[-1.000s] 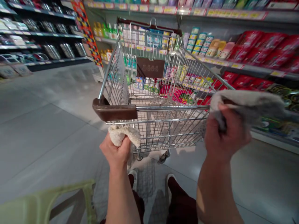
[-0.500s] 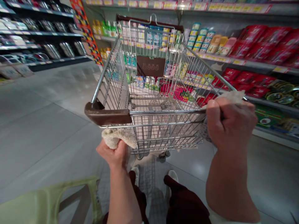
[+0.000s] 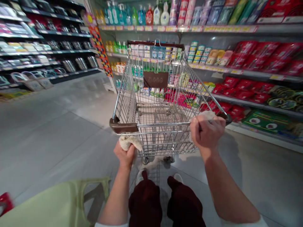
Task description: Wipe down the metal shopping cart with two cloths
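Observation:
A wire shopping cart point(image 3: 161, 149) with brown plastic handle ends stands in front of me, its basket bare. My left hand point(image 3: 125, 156) is closed on a cream cloth point(image 3: 130, 142), just below the left part of the cart's handle. My right hand point(image 3: 207, 130) is wrapped round the right part of the handle, with a pale cloth point(image 3: 208, 115) bunched under its fingers. A brown plate point(image 3: 155, 79) hangs at the cart's far end.
Store shelves point(image 3: 236, 29) with bottles and red packs rise behind the cart. More shelves point(image 3: 44, 53) with metal pots stand at the far left. A pale green plastic stool point(image 3: 52, 201) is at the lower left, near my left arm.
The view has tilted up and shows more of the upper shelves. My right hand and its cloth are lower and further left in view; my left hand still holds its cloth.

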{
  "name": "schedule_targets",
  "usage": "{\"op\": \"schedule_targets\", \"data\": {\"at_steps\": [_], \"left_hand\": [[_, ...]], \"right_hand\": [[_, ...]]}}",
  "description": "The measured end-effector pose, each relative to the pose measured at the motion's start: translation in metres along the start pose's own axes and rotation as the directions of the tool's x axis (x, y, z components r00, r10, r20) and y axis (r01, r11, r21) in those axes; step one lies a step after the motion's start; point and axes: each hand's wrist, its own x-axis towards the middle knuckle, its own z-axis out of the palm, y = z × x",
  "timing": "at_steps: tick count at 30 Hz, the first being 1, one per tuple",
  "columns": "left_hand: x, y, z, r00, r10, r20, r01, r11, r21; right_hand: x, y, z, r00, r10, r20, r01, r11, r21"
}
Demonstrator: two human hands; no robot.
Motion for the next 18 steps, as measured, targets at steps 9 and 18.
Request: {"op": "schedule_targets", "data": {"at_steps": [9,18], "left_hand": [[-0.005,-0.007,-0.008,0.990,-0.084,0.111,0.077,0.995,0.069],[-0.002,0.010,-0.053,0.929,-0.096,0.357,0.100,0.995,0.007]], "right_hand": [[-0.006,-0.015,-0.015,0.979,0.063,0.193,-0.071,0.997,0.034],[-0.006,-0.027,-0.027,0.975,0.073,0.212,-0.083,0.996,0.039]]}}
